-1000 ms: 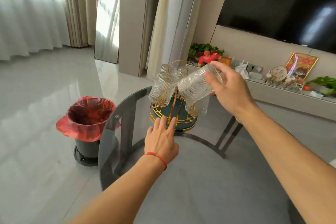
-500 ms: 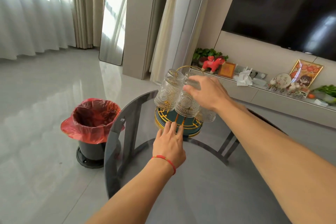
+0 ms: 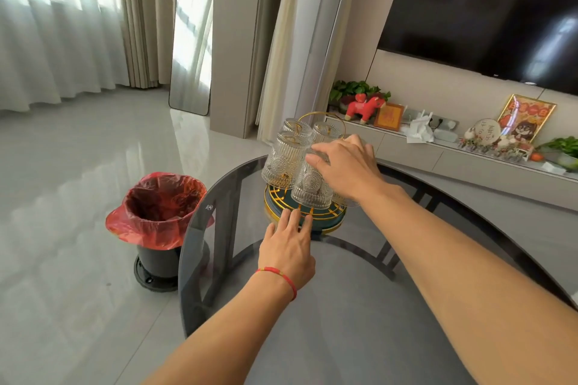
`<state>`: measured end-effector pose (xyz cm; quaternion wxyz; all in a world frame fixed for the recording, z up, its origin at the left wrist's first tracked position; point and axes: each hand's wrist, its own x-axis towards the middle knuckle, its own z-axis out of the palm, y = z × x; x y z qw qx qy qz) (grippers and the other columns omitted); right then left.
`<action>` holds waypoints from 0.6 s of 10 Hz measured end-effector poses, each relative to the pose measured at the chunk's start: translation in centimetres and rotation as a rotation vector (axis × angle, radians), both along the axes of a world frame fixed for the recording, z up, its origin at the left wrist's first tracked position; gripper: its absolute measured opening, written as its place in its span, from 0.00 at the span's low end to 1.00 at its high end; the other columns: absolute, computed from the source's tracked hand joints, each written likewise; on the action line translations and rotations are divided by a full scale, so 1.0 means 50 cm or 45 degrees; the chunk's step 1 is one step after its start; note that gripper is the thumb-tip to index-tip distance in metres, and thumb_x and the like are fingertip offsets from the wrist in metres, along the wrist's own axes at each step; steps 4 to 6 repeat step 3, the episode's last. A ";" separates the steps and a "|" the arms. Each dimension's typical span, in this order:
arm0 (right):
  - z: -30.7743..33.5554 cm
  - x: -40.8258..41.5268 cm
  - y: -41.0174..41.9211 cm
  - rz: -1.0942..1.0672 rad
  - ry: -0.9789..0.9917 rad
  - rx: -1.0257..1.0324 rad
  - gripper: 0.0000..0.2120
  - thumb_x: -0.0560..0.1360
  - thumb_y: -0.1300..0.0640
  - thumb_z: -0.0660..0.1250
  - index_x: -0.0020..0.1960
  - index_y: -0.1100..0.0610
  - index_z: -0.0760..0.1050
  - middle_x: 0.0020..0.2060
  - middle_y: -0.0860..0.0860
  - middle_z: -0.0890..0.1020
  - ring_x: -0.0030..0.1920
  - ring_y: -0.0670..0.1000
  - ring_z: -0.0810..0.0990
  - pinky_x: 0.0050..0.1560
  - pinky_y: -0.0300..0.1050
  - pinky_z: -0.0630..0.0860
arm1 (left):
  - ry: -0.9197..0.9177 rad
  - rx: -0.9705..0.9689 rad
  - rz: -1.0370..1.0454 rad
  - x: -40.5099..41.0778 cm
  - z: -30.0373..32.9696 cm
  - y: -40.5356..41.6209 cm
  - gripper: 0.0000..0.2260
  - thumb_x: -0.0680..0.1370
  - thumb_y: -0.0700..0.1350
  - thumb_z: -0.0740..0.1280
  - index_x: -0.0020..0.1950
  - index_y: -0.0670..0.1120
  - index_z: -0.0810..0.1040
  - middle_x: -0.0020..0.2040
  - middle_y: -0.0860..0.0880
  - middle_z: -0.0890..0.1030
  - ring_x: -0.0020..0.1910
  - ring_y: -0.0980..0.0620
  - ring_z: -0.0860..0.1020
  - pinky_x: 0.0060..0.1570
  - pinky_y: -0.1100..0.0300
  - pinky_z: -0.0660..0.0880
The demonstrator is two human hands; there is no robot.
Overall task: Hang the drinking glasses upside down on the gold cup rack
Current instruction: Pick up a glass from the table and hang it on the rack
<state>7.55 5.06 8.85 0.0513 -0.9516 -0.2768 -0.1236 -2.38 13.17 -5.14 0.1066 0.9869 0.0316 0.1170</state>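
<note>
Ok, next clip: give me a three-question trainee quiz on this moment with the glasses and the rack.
1. True or false: the left hand lies flat on the glass table with its fingertips at the base of the gold cup rack.
2. Which hand grips the front glass? A left, B right, C neither.
3. Fill in: the bin on the floor has a ___ liner.

Key: 1 true. 2 B, the right hand grips it, mouth down. 3 red.
</note>
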 end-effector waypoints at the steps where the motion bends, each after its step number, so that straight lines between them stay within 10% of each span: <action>1: 0.001 -0.011 -0.017 0.054 0.022 0.018 0.24 0.84 0.43 0.56 0.76 0.51 0.72 0.72 0.55 0.79 0.73 0.59 0.70 0.69 0.58 0.63 | 0.003 0.023 -0.005 -0.015 0.005 -0.003 0.30 0.77 0.48 0.63 0.78 0.45 0.61 0.78 0.45 0.62 0.75 0.43 0.61 0.70 0.47 0.67; 6: 0.002 -0.053 -0.092 0.150 0.082 0.329 0.22 0.83 0.55 0.61 0.76 0.56 0.72 0.75 0.55 0.76 0.75 0.57 0.71 0.74 0.53 0.66 | 0.002 -0.100 -0.030 -0.056 0.029 -0.011 0.26 0.78 0.48 0.64 0.77 0.48 0.66 0.77 0.46 0.68 0.73 0.45 0.66 0.68 0.46 0.72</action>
